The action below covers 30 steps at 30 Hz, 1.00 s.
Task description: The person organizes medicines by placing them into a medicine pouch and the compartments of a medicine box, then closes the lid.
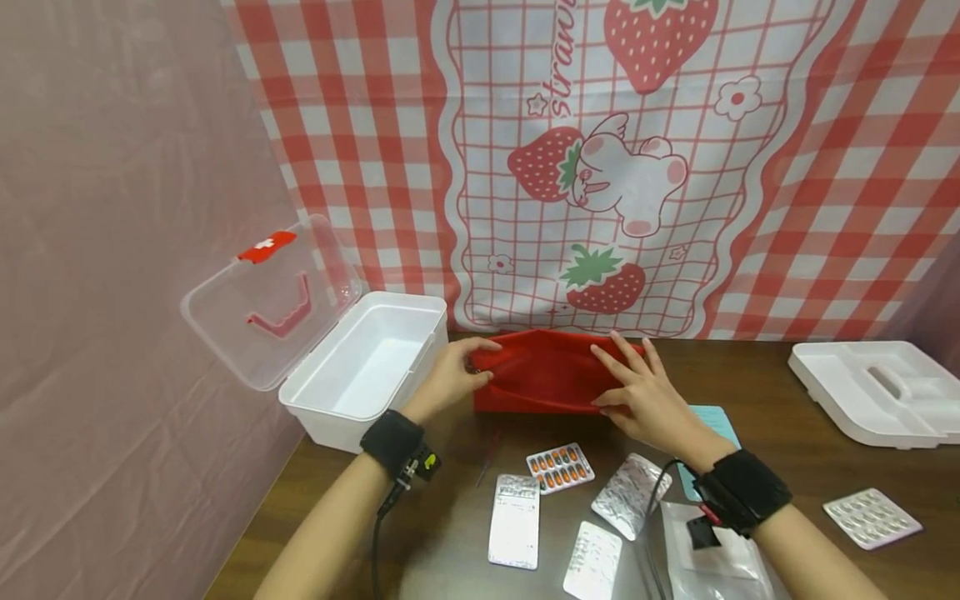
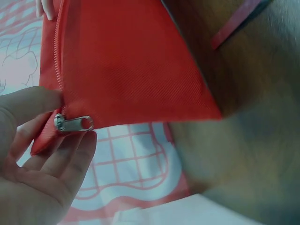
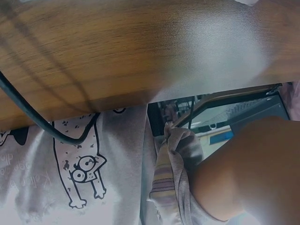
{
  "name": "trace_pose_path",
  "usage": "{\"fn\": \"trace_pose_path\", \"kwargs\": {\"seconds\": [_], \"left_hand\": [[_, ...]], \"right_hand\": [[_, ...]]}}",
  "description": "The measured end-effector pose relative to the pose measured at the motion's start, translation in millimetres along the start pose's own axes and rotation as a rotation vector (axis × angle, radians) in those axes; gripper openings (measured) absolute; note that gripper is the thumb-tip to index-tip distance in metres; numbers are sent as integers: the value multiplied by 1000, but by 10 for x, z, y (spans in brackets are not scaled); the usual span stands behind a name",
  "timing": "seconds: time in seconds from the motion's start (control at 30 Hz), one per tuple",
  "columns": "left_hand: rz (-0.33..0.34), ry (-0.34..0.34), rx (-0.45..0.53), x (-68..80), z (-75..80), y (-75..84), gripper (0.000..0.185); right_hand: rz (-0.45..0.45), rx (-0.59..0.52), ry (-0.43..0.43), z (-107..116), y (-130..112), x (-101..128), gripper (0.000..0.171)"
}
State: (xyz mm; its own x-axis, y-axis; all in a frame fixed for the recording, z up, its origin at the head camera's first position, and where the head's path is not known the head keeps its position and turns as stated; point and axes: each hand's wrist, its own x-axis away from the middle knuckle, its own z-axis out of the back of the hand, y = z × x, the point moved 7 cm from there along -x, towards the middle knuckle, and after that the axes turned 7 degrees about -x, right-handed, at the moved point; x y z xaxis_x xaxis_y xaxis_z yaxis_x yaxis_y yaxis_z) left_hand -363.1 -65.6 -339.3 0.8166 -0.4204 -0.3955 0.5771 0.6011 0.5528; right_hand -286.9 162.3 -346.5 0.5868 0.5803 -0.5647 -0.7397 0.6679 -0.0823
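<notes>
A red zippered pouch (image 1: 551,375) lies on the table, its mouth gaping toward me in the head view. My left hand (image 1: 455,377) grips its left end. Up close in the left wrist view, the thumb of that hand (image 2: 35,140) lies by the zipper and fingers curl beneath, beside a metal zipper pull (image 2: 72,123). My right hand (image 1: 645,396) touches the pouch's right end with spread, mostly straight fingers. The right wrist view shows the table edge, clothing and a leg, not the hand.
An open white box (image 1: 408,392) with a clear lid (image 1: 270,333) stands left. Several blister packs (image 1: 561,468) and a foil packet (image 1: 633,496) lie in front, beside a clear plastic bag (image 1: 712,558). A blue card (image 1: 716,421) sits under the right arm; a white tray (image 1: 847,408) is far right.
</notes>
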Motion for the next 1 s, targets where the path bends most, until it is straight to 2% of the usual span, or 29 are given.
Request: {"fn": "trace_pose_path", "kwargs": {"seconds": [0.2,0.37,0.6,0.77,0.9,1.0], "left_hand": [[-72,-59,-202,-98,50,102,36],[-81,-136,-280,-178,86,122,36],[-75,-223,-240,-212,104,53,38],[-90,-244,-177,-200,95,1,40],[-98,-240,-166,-205,81,-19,39],[-79,-228,-170,-204,73,-38,38]], "right_hand": [[-2,-4,-1,10,20,-13,23],[-4,-10,11,16,33,-25,24],[-14,-7,36,50,-14,-36,33],[34,-22,42,87,-235,-96,38],[110,-47,-17,29,-526,-151,39],[167,-72,-125,-103,-744,-167,41]]}}
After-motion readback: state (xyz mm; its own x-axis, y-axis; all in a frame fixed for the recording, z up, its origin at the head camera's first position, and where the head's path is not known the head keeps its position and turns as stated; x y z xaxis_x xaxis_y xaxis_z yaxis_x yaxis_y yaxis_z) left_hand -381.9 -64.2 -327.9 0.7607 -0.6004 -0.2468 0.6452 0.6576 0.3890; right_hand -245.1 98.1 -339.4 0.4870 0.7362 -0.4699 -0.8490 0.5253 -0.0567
